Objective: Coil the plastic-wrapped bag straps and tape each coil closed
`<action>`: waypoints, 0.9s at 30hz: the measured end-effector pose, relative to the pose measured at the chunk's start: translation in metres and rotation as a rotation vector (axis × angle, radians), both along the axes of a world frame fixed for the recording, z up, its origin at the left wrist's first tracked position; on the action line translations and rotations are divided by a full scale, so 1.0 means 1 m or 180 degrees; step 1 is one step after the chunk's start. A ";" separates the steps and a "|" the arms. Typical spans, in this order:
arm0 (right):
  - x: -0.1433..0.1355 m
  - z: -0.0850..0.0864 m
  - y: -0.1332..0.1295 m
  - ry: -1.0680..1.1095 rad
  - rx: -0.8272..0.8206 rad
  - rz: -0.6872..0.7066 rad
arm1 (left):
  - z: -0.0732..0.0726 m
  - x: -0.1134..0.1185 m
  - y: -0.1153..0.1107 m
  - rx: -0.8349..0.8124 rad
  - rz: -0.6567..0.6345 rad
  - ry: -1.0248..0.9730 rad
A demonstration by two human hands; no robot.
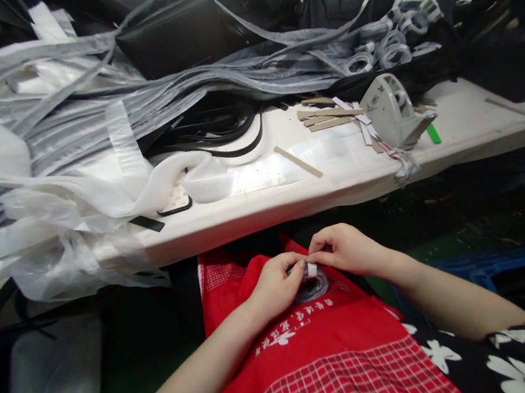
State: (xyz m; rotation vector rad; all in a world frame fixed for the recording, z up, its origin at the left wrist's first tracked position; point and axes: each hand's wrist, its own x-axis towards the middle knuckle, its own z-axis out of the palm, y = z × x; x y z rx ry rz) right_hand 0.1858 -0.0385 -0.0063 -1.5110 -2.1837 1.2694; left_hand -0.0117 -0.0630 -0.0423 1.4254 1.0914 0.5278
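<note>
Over the red apron (316,329) on my lap, both hands meet at a small grey coiled strip (312,289) with a white band (311,270) around its upper part. My left hand (277,280) is closed on the coil, thumb and fingers pinching its upper left side. The fingertips of my right hand (340,250) are pinched together at the top of the coil by the white band. Whatever lies between those fingertips is too small to make out.
Ahead runs a white table edge (246,216) with a tape dispenser (392,109), tan strips (330,118) and a green piece (433,134). Long grey strips (164,98) and white film (87,180) lie at left. Several banded coils (393,48) sit at back right. A blue crate (498,266) stands at right.
</note>
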 end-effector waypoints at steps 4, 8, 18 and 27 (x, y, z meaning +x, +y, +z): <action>-0.006 -0.024 0.000 0.0708 -0.0406 -0.0381 | 0.004 0.003 -0.004 0.0103 -0.0051 0.0117; -0.003 -0.041 0.002 0.0867 -0.1156 -0.0858 | 0.003 0.004 -0.010 0.0237 0.0109 0.0226; -0.026 -0.057 -0.021 0.2041 -0.2147 -0.1488 | 0.014 0.002 -0.019 0.0991 0.0119 0.0033; -0.024 -0.055 -0.028 0.1537 -0.0765 -0.1320 | -0.002 0.004 -0.014 0.0136 0.0485 0.0310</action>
